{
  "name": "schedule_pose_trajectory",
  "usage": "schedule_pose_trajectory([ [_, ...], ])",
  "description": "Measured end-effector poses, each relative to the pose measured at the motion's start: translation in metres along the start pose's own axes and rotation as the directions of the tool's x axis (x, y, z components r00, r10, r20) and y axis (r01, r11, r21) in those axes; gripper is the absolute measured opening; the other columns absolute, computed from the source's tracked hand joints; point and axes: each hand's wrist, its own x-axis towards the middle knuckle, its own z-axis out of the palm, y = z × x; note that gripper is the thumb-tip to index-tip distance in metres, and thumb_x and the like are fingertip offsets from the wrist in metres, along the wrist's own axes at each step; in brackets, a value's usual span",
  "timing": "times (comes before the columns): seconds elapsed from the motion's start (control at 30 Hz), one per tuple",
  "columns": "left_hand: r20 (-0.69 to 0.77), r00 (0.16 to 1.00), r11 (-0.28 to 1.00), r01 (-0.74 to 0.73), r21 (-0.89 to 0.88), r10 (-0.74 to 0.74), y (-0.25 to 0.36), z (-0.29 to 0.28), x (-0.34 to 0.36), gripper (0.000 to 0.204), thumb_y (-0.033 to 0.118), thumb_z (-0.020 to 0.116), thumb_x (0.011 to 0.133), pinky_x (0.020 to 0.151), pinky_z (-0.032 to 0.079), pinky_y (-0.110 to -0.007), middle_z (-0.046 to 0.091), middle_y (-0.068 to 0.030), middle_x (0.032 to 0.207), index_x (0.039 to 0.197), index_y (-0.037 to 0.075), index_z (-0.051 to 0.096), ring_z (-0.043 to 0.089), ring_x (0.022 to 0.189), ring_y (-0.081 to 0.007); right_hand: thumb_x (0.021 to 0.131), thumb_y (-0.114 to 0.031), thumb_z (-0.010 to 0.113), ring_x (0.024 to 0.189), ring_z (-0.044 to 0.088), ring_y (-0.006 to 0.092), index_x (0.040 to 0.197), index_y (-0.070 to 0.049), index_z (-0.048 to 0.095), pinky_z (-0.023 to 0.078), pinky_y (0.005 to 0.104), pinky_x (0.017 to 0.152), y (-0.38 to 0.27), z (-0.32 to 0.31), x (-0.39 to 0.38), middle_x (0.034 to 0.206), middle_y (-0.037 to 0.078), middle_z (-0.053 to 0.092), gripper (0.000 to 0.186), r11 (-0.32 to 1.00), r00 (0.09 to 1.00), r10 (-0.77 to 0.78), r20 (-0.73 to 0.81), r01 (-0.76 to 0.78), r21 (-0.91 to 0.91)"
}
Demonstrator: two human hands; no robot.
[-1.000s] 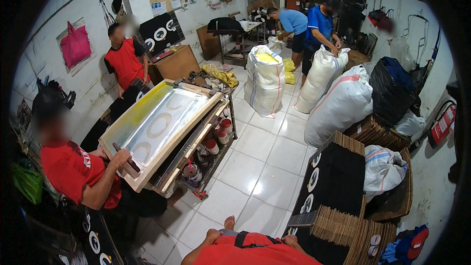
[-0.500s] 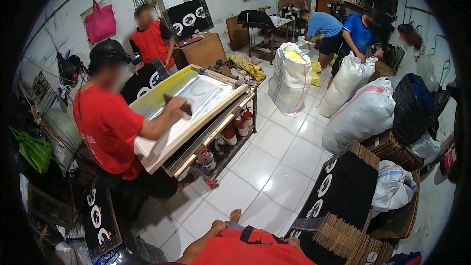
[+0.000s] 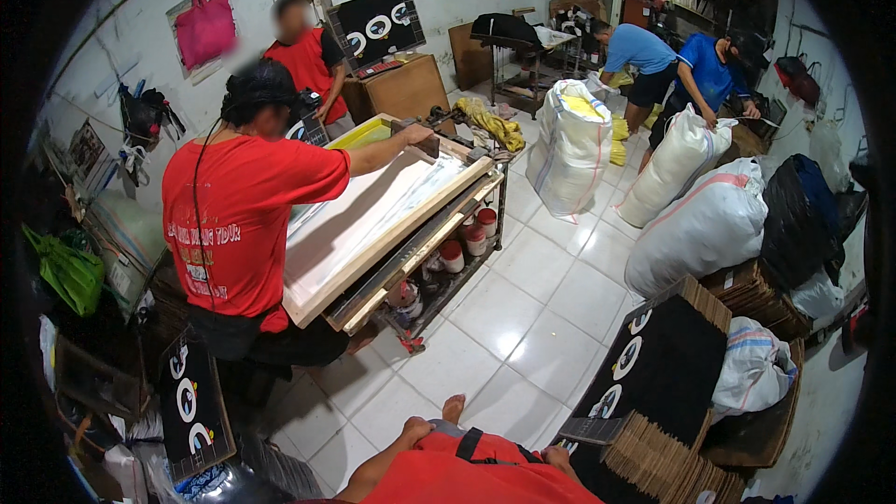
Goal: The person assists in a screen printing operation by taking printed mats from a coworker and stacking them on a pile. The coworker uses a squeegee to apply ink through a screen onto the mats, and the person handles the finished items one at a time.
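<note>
Black printed panels [image 3: 670,364] lie stacked on the right of the view, brown board edges [image 3: 653,457] showing in front and white oval prints running down their left side. Just beside the near corner sits the person's right grip [image 3: 558,457], low against the red shirt [image 3: 476,476]; whether its fingers are open or closed, or touch the stack, I cannot tell. The left grip [image 3: 417,429] rests at the lap by the grey shorts, fingers bent — what, if anything, lies under them cannot be made out. A bare foot [image 3: 454,408] shows beyond it on the white tiled floor [image 3: 513,317]. Over on the left, a co-worker in red stretches an arm across a wooden-framed screen [image 3: 364,205], holding a dark brown squeegee [image 3: 425,143] near its far end. That screen lies tilted over the tabletop [image 3: 425,255], with red and white tubs [image 3: 474,241] below. Farther back, a tall white sack [image 3: 565,163] shows yellow stuff at its mouth, and a co-worker in blue has a hand at the top of another pale sack [image 3: 677,168].
</note>
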Motion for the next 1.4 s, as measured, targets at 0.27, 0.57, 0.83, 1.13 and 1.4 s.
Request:
schedule_pose_trajectory([
  [0.27, -0.016, 0.999, 0.997, 0.042, -0.069, -0.043, -0.016, 0.000, -0.011, 0.036, 0.035, 0.064, 0.075, 0.078, 0.047, -0.034, 0.065, -0.0140, 0.093, 0.089, 0.002, 0.066, 0.061, 0.089, -0.0259, 0.075, -0.007, 0.055, 0.061, 0.061, 0.0244, 0.084, 0.004, 0.063, 0.049, 0.0349, 0.052, -0.006, 0.007, -0.004, 0.072, 0.014, 0.062, 0.016, 0.993, 0.993, 0.108, -0.040, -0.107, 0.042],
  [0.57, -0.087, 0.987, 0.631, 0.016, -0.776, -0.133, -0.045, -0.042, -0.005, 0.015, 0.020, 0.062, 0.078, 0.048, 0.042, -0.026, 0.063, -0.0052, 0.069, 0.073, 0.006, 0.064, 0.057, 0.061, -0.0114, 0.074, -0.011, 0.057, 0.071, 0.063, 0.0222, 0.083, 0.001, 0.065, 0.050, 0.0330, 0.063, 0.022, 0.006, 0.002, 0.079, 0.013, 0.065, 0.017, 0.970, 0.968, 0.239, 0.082, -0.241, 0.021],
  [0.83, -0.442, 0.815, 0.383, -0.297, -0.875, -0.376, -0.049, -0.169, 0.050, 0.011, 0.013, 0.063, 0.071, 0.044, 0.031, -0.028, 0.053, -0.0035, 0.066, 0.068, 0.005, 0.055, 0.044, 0.054, -0.0119, 0.080, -0.004, 0.053, 0.062, 0.060, 0.0216, 0.090, 0.000, 0.056, 0.048, 0.0307, 0.052, -0.016, 0.040, 0.062, 0.076, 0.011, 0.060, 0.012, 0.980, 0.985, 0.080, 0.155, -0.106, 0.167],
  [1.13, -0.263, 0.701, 0.045, -0.313, -0.949, -0.663, -0.026, -0.212, 0.024, 0.011, 0.005, 0.062, 0.073, 0.053, 0.040, -0.028, 0.059, -0.0082, 0.082, 0.084, 0.004, 0.062, 0.054, 0.066, -0.0176, 0.080, -0.006, 0.058, 0.066, 0.060, 0.0164, 0.096, 0.002, 0.055, 0.049, 0.0284, 0.058, -0.234, 0.153, 0.086, 0.079, 0.008, 0.060, 0.019, 0.964, 0.939, -0.230, 0.257, 0.183, 0.196],
  [1.4, -0.283, 0.839, -0.020, -0.330, -0.944, -0.464, -0.048, -0.234, -0.081, 0.022, 0.006, 0.068, 0.075, 0.052, 0.042, -0.025, 0.057, -0.0039, 0.074, 0.092, 0.006, 0.054, 0.052, 0.058, -0.0152, 0.084, -0.024, 0.060, 0.094, 0.056, 0.0190, 0.108, -0.007, 0.050, 0.045, 0.0388, 0.085, -0.407, 0.257, 0.073, 0.097, 0.003, 0.059, 0.031, 0.527, 0.661, -0.454, 0.597, -0.341, 0.779],
])
